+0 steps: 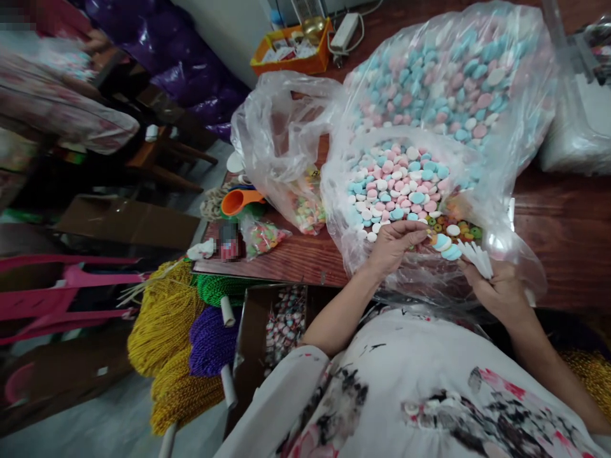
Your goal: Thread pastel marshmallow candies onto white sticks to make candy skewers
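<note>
My left hand (400,245) is closed in a pinch at the front of the open plastic bag. Its fingertips meet a small orange piece; exactly what they grip is too small to make out. Just right of them, pale blue and white discs (443,245) sit in a short row, reaching toward the other hand. Closed around a fan of thin white strips (477,257) is my right hand (499,289). Behind both hands, pink, blue and white candy-like discs (401,181) fill the clear bag (341,235). Small coloured rings (456,226) lie near its front.
Left on the table are a thin plastic bag (267,121), a small packet (265,238) and an orange scoop (238,201). An orange tray (291,54) and power strip (344,32) stand behind. Yellow cord bundles (165,318) and a box (248,318) sit below. Another person's sleeve (62,105) shows.
</note>
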`<action>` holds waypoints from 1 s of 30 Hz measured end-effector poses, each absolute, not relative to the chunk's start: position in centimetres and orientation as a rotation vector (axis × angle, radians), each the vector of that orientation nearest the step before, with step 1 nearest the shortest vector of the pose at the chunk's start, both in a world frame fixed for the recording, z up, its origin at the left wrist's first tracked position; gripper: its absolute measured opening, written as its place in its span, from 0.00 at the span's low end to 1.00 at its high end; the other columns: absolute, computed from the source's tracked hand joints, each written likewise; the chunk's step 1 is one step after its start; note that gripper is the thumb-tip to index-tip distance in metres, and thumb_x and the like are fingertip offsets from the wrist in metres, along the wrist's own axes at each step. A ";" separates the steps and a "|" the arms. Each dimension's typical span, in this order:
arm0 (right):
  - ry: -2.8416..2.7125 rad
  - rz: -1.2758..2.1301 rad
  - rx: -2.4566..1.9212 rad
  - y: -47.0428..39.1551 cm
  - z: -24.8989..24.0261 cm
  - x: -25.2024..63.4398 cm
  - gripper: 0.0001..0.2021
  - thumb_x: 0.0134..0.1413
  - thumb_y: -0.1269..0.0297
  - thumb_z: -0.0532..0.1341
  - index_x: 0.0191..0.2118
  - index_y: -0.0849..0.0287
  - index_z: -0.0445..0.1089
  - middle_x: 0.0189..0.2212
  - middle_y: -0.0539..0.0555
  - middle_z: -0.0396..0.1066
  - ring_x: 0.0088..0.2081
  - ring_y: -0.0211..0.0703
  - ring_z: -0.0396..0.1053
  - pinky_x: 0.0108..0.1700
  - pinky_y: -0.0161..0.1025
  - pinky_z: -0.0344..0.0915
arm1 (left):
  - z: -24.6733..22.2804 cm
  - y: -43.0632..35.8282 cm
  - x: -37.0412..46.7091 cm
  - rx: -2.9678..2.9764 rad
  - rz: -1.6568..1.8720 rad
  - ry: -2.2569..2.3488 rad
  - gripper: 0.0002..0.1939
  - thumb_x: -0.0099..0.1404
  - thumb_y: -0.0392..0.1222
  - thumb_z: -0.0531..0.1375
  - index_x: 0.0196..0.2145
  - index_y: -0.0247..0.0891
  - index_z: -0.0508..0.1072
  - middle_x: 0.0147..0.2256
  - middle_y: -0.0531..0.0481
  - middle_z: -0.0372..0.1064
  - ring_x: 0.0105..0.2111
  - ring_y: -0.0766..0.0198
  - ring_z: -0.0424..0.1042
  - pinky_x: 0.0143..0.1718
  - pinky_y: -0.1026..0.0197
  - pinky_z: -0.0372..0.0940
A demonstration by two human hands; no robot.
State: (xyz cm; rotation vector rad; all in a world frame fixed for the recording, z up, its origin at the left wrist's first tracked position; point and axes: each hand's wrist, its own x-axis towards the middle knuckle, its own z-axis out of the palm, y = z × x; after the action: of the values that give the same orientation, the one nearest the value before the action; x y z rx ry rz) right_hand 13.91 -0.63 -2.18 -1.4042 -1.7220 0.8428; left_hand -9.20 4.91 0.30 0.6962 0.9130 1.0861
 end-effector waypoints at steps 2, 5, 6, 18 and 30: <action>-1.736 0.800 -1.405 -0.6 -2.0 13.4 0.08 0.59 0.62 0.66 0.30 0.55 0.78 0.22 0.48 0.72 0.23 0.40 0.66 0.27 0.36 0.63 | 0.2 4.7 -9.1 0.716 1.124 0.915 0.20 0.46 0.51 0.78 0.33 0.36 0.83 0.29 0.52 0.78 0.25 0.70 0.72 0.29 0.65 0.67; -1.771 0.719 -1.347 -0.8 -1.6 13.0 0.06 0.59 0.65 0.65 0.34 0.55 0.80 0.22 0.49 0.74 0.22 0.41 0.68 0.25 0.36 0.64 | -0.2 4.6 -9.0 0.683 1.141 0.924 0.20 0.44 0.49 0.79 0.32 0.37 0.83 0.28 0.53 0.78 0.24 0.71 0.71 0.29 0.64 0.66; -1.799 0.694 -1.304 -0.9 -1.4 12.9 0.06 0.59 0.66 0.64 0.36 0.55 0.81 0.23 0.49 0.75 0.22 0.41 0.69 0.26 0.36 0.65 | -0.3 4.6 -9.0 0.652 1.117 0.913 0.21 0.43 0.49 0.79 0.32 0.36 0.83 0.28 0.53 0.77 0.24 0.71 0.71 0.29 0.64 0.66; -1.780 0.550 -1.301 -2.2 -3.3 12.3 0.03 0.58 0.68 0.66 0.34 0.58 0.78 0.21 0.49 0.73 0.20 0.38 0.67 0.24 0.35 0.64 | -1.3 2.7 -7.3 0.564 1.075 0.833 0.23 0.39 0.51 0.80 0.29 0.34 0.83 0.30 0.51 0.76 0.32 0.67 0.72 0.40 0.60 0.67; -1.627 0.475 -1.500 -0.2 -3.9 14.1 0.10 0.61 0.60 0.66 0.31 0.60 0.75 0.21 0.51 0.69 0.22 0.39 0.63 0.28 0.38 0.61 | -1.4 9.4 -13.3 2.103 0.866 1.454 0.09 0.65 0.37 0.63 0.43 0.36 0.81 0.40 0.42 0.76 0.45 0.54 0.72 0.53 0.49 0.66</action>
State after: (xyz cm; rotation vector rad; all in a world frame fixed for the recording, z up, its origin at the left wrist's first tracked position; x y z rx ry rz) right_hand 14.09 -0.15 -3.86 -1.4996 -1.6266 0.4747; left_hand -13.30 9.39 -1.43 2.1034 1.4543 0.8661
